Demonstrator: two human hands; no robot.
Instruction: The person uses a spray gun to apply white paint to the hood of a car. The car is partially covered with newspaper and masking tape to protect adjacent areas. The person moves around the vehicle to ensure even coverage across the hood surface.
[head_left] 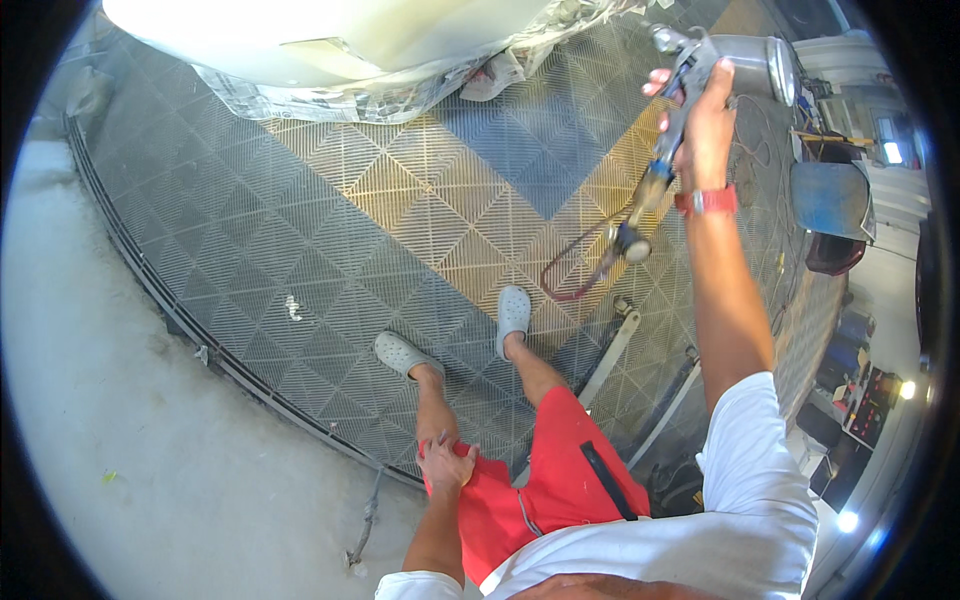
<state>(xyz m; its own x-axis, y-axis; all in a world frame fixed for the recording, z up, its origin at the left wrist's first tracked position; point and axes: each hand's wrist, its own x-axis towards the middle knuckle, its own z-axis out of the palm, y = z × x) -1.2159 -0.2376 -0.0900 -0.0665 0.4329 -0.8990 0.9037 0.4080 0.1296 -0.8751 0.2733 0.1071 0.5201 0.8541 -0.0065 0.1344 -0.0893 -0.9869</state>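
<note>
My right hand is raised at the upper right, its fingers wrapped round the handle of a metal spray gun. A silver paint cup is fixed to the gun's right side. Below the grip hangs a fitting with a round gauge, and a dark red hose loops away from it. My left hand rests on my left knee, fingers spread over the red shorts and holding nothing. At the far side is a white, curved car body panel, its lower edge lined with newspaper.
Interlocking grey, tan and blue floor tiles lie underfoot, bordered on the left by pale concrete. A long metal bar lies near my right leg. At the right stand a blue container and cluttered shelving.
</note>
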